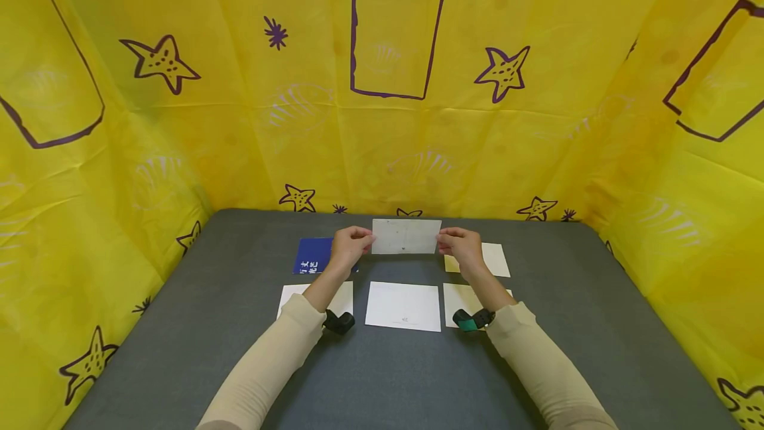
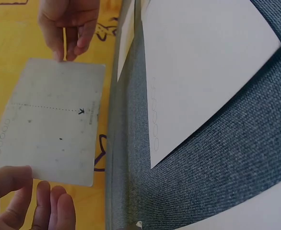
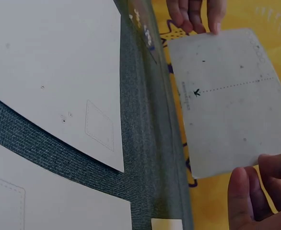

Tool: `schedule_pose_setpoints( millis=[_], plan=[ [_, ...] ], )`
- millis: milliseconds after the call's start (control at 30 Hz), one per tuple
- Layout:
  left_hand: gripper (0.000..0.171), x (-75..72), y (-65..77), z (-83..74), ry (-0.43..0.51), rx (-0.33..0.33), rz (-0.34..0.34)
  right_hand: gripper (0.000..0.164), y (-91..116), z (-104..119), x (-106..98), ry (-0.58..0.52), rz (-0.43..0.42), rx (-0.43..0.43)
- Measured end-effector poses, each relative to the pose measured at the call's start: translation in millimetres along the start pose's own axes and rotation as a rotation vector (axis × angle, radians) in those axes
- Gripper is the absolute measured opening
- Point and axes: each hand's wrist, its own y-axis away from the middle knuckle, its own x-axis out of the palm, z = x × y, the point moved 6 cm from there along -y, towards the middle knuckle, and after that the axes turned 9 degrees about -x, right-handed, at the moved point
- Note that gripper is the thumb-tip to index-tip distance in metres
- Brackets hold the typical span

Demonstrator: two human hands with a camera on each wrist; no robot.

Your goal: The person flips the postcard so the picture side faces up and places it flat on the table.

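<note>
A grey-white postcard [image 1: 406,236] is held up on edge over the far part of the table. My left hand [image 1: 349,245] pinches its left edge between thumb and fingers, and my right hand [image 1: 464,247] pinches the right edge. The wrist views show its facing side, with a dotted line, a small dark mark, a row of small ovals and scattered specks. Below the left hand lies a blue card [image 1: 312,254] with white lettering, partly covered by that hand. A pale card [image 1: 495,261] lies behind the right hand.
Nearer on the dark grey table [image 1: 382,377] lie a front left card [image 1: 341,297], a white middle card [image 1: 402,304] and a front right card [image 1: 456,294]; forearms partly cover the outer two. Yellow patterned cloth [image 1: 382,151] encloses the back and sides.
</note>
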Motion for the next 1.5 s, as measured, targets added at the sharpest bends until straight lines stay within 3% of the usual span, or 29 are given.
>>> schedule_pose_setpoints(
  millis=[800, 1500],
  plan=[
    [0.019, -3.6, -2.9, 2.6, 0.058, 0.007, 0.014, 0.024, 2.6, 5.3, -0.6, -0.028, 0.036, -0.038],
    [0.025, -4.5, -3.1, 10.8, 0.164, -0.056, 0.054, 0.039, 2.8, 1.5, -1.7, -0.056, 0.092, -0.080]
  ],
)
